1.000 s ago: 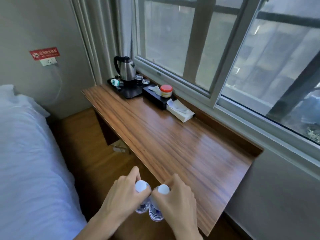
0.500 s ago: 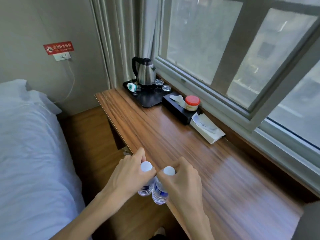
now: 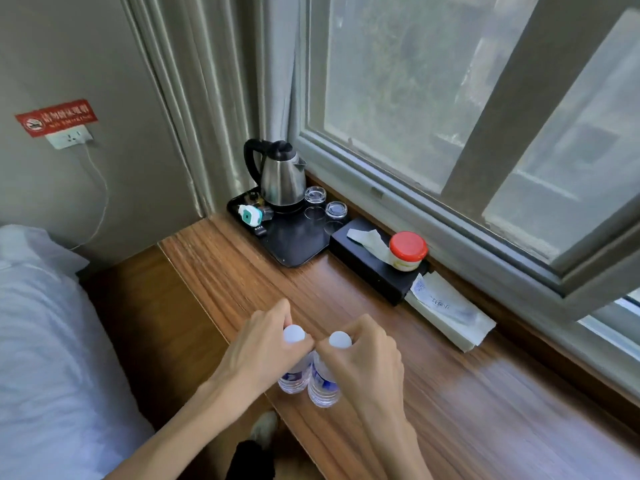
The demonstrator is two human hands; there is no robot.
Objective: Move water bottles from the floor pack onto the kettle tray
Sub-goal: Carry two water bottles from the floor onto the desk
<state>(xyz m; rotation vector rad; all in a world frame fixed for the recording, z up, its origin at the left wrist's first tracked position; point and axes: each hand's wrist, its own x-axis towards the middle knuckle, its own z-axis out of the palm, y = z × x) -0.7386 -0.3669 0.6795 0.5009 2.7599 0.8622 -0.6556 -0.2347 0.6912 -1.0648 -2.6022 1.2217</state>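
I hold two clear water bottles with white caps by their necks, side by side above the near edge of the wooden desk. My left hand grips the left bottle. My right hand grips the right bottle. The black kettle tray sits at the desk's far end, well beyond both hands. On it stand a steel kettle, two upturned glasses and a small white-and-teal item. The floor pack is out of view.
A black tissue box with a red-lidded jar on it lies right of the tray, then a white paper packet along the window sill. A bed fills the left side. Curtains hang behind the kettle.
Both hands have carried the bottles forward, from over the floor to above the desk edge. I have stepped closer, so the tray and kettle look larger and nearer.
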